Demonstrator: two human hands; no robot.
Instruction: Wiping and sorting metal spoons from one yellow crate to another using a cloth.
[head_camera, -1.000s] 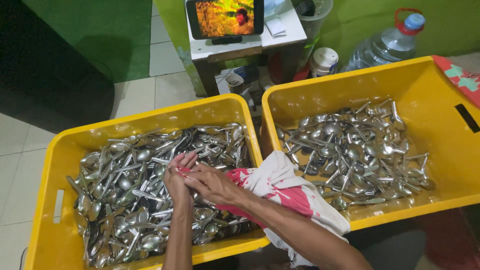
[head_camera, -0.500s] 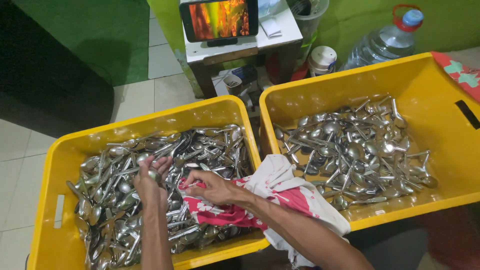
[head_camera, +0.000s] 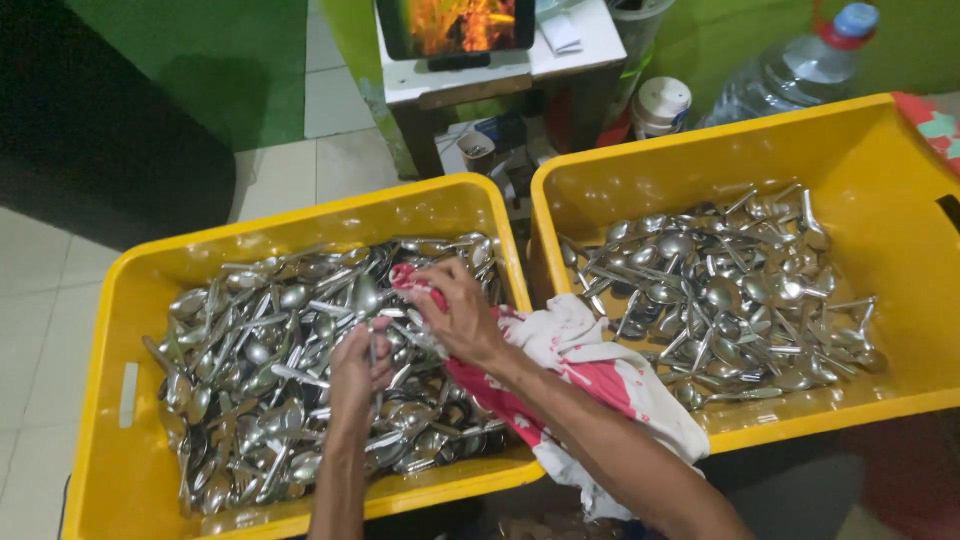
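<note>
Head view shows me two yellow crates side by side on the floor, and I take the left crate (head_camera: 110, 400) as my landmark. It is heaped with metal spoons (head_camera: 260, 370), a full tangled layer. The right crate (head_camera: 900, 180), just beside it, holds a thinner pile of spoons (head_camera: 740, 290) with bare yellow wall showing, so I judge the work well short of done: most of the cutlery sits in the left crate. A red and white cloth (head_camera: 590, 370) drapes over the rim between the two crates. Above the left crate's middle, my right hand (head_camera: 455, 310) is closed around a bunched end of that cloth. My left hand (head_camera: 360, 370), just beside it over the heap, has its fingers pinched on a single spoon (head_camera: 372, 345) held upright.
</note>
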